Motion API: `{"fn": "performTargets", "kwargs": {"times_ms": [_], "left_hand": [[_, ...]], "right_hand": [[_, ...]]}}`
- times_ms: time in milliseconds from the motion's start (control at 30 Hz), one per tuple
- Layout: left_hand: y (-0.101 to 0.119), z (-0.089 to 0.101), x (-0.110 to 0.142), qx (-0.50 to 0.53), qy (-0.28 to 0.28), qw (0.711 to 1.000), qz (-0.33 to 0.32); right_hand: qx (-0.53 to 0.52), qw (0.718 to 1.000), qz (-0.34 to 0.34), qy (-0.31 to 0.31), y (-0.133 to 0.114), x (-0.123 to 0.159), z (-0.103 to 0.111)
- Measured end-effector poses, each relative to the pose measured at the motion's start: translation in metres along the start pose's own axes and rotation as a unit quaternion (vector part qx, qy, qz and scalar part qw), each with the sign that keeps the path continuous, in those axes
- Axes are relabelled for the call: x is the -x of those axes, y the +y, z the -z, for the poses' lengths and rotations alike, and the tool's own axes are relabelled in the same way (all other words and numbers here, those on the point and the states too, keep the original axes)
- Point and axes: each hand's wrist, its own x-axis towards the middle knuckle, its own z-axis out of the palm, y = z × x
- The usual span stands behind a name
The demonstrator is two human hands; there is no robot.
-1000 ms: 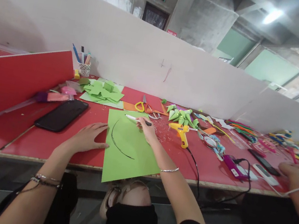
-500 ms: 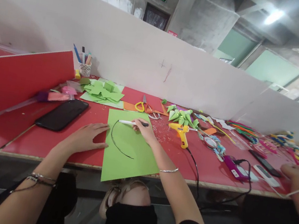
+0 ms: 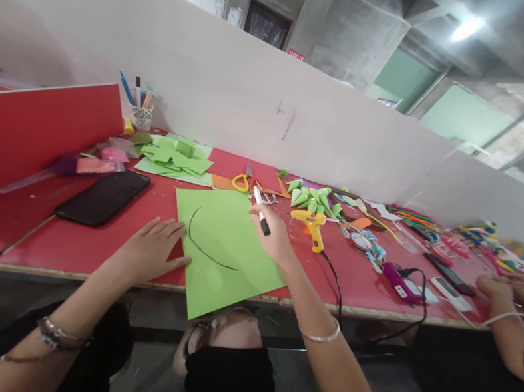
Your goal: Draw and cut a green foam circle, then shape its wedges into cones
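A sheet of green paper (image 3: pixel 220 290) lies on the red table, its near corner hanging past the front edge. A curved black line (image 3: pixel 202 248) is drawn across it. My right hand (image 3: pixel 273 233) grips a white marker (image 3: pixel 257 198) with a black end, its tip pointing away from me and lifted off the drawn line. Flat at the sheet's left edge rests my left hand (image 3: pixel 154 250), fingers stretched out and the thumb on the paper.
A black phone (image 3: pixel 102 198) lies left, below green paper pieces (image 3: pixel 175 157). Behind the sheet are yellow-handled scissors (image 3: pixel 241 181). A yellow glue gun (image 3: pixel 312 227) with a cord and green paper cones (image 3: pixel 312 198) sit right. Another person's hands (image 3: pixel 509 287) are at far right.
My right hand has lifted the marker off the line and swung it right, its tip now pointing away. The green sheet has turned slightly under my hands.
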Motion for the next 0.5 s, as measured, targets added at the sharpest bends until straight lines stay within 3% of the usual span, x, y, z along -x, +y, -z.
{"fn": "performTargets", "kwargs": {"times_ms": [133,233,367,500], "left_hand": [[0.036,0.004,0.014,-0.061,0.065,0.996,0.019],[0.051,0.008,0.019,-0.099,0.089,0.991,0.012],[0.055,0.012,0.020,-0.083,0.117,0.990,0.002],[0.046,0.019,0.018,-0.028,0.111,0.993,-0.036]], "right_hand": [[0.128,0.989,0.028,-0.074,-0.045,0.051,-0.002],[0.236,0.964,0.065,-0.104,-0.064,0.079,-0.016],[0.295,0.942,0.086,-0.133,-0.061,0.090,-0.028],[0.269,0.946,0.052,-0.171,-0.043,0.088,-0.020]]}}
